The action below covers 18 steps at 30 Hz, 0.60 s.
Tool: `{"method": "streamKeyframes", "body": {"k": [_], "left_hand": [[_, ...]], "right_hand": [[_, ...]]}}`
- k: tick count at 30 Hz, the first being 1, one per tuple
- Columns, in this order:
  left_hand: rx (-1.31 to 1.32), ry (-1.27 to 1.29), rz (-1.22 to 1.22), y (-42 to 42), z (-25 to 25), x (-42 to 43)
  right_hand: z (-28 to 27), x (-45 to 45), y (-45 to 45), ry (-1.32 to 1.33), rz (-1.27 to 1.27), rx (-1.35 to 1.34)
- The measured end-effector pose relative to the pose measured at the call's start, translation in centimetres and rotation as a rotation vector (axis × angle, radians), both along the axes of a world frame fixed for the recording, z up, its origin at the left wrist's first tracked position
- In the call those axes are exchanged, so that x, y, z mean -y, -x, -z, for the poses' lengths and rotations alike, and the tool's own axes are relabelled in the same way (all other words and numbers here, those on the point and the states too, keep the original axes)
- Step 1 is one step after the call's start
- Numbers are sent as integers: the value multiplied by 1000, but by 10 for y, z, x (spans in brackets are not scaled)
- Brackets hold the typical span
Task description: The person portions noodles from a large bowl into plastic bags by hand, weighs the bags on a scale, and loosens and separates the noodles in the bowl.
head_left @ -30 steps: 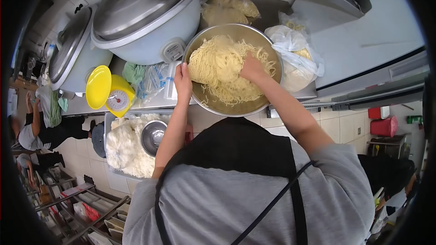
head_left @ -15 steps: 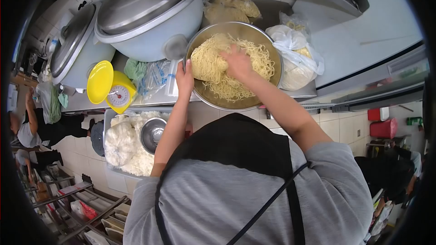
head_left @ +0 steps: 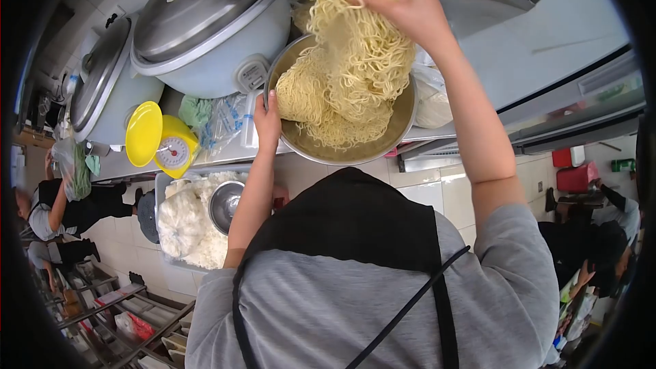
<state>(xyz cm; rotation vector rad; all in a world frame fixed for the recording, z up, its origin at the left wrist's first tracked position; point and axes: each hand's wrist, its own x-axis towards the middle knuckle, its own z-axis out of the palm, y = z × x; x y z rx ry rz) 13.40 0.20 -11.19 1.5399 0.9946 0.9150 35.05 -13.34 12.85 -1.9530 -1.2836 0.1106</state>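
Observation:
A wide metal bowl (head_left: 321,154) stands at the counter's front edge with yellow noodles (head_left: 304,89) inside. My left hand (head_left: 267,121) grips the bowl's left rim, thumb on top. Above the bowl, my right hand (head_left: 408,7) is closed on a large clump of noodles and holds it high. The clump hangs down, and its lower strands reach toward the noodles in the bowl. A bag (head_left: 430,99) at the bowl's right is partly hidden by the bowl and my right forearm.
Left of the bowl stand two large lidded cookers (head_left: 205,34) and a yellow dial scale (head_left: 174,154). Clear plastic bags (head_left: 220,123) lie beside the scale. Below the counter, a tub holds white rice-like food (head_left: 205,249) and a metal bowl (head_left: 227,206). Other people (head_left: 75,208) are at far left and right.
My right hand has risen from inside the bowl, lifting a big clump of noodles up and away from me. My left hand stays on the rim.

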Motion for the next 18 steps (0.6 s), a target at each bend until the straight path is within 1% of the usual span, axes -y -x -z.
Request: {"method": "streamKeyframes", "body": {"k": [2, 3, 4, 5, 8, 9, 10, 11, 12, 13, 14, 16, 17, 18], "left_hand": [[-6, -1, -5, 0, 4, -1], [-7, -8, -6, 0, 6, -2], [-6, -10, -11, -1, 7, -3], [30, 19, -10, -2, 7, -3], [82, 50, -7, 0, 13, 0], [107, 48, -12, -3, 13, -3], [100, 46, -15, 0, 14, -4], [89, 43, 9, 1, 15, -4], [88, 37, 31, -1, 14, -6], [90, 36, 30, -2, 11, -5], [71, 50, 19, -2, 7, -3], [45, 61, -1, -1, 7, -4], [60, 50, 3, -2, 12, -6], [74, 41, 11, -2, 15, -7]], "right_hand": [[7, 5, 1, -139, -39, 199], [8, 11, 13, 133, 51, 187], [33, 7, 16, 280, 51, 198], [83, 1, 15, 426, 52, 209], [216, 12, -13, 723, -146, 139], [209, 12, -27, 770, -197, 74], [200, 9, -33, 767, -202, 68], [186, 4, -45, 902, -349, 80], [162, 2, -52, 1034, -496, 103], [124, 0, -43, 1085, -377, 63], [120, -4, -42, 1083, -378, 67], [108, -13, -33, 568, -510, -17], [106, -20, -9, 832, -471, 105], [127, -16, 0, 827, -471, 100]]}}
